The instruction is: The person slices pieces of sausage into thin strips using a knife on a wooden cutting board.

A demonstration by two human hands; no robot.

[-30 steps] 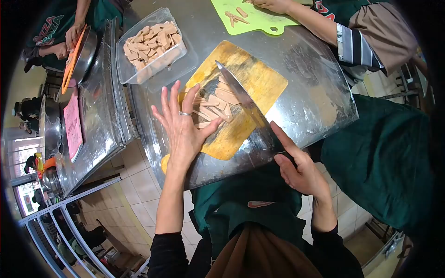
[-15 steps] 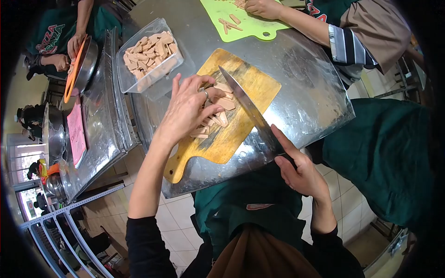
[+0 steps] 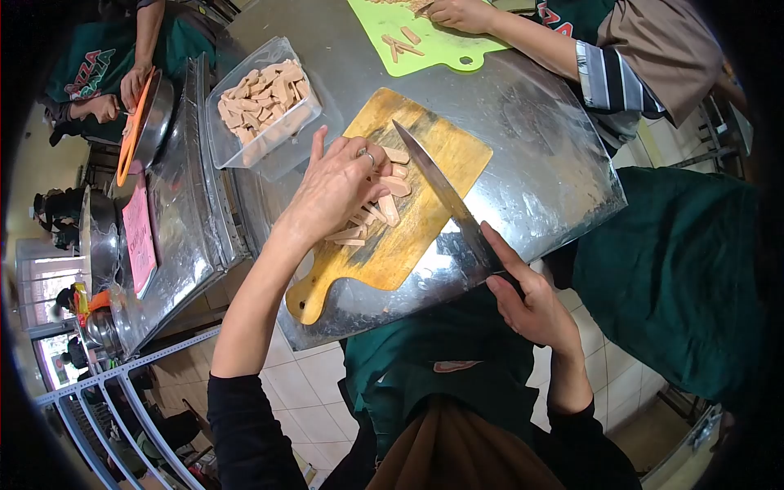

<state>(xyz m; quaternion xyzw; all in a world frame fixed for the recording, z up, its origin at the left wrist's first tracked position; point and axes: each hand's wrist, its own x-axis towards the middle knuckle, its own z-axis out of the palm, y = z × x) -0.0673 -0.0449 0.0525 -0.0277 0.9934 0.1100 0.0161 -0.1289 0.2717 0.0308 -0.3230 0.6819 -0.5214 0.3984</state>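
Observation:
A wooden cutting board [image 3: 392,253] lies on the metal table, with pale pinkish-tan sausage slices [image 3: 395,186] scattered over its middle. My left hand [image 3: 339,184] is over the left of these slices, fingers curled in toward the thumb around some of them; the fingertips are partly hidden. In my right hand [image 3: 535,306] is the handle of a large kitchen knife [image 3: 445,192]. Its long blade slants across the board, just right of the slices, tip pointing away from me. The knife's handle is mostly covered by my hand.
A clear plastic container [image 3: 269,143] full of similar slices stands behind my left hand. Across the table, another person's hand [image 3: 457,15] works at a green cutting board [image 3: 445,51]. At the left, someone handles an orange board [image 3: 131,139] over a metal bowl [image 3: 157,110].
My left hand's fingers have drawn closer together over the slices, and its forearm has shifted slightly left. The knife stays nearly in place.

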